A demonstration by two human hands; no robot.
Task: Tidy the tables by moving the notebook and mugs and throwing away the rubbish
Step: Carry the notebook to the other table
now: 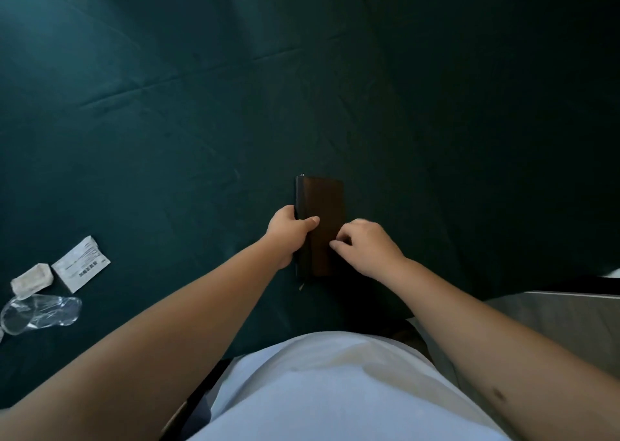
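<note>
Brown notebook (323,219): left hand (288,234) grips spine; right hand (367,247) seemingly touching cover.

Both bare forearms stretched forward from the near edge, converging toward the middle. Left hand (291,232) clamped on the notebook (323,202) along its left edge, thumb lying across the top, fingers wrapped underneath. Right hand (367,247) just beside it, palm down, fingers curled loosely, fingertips touching the cover.
</note>
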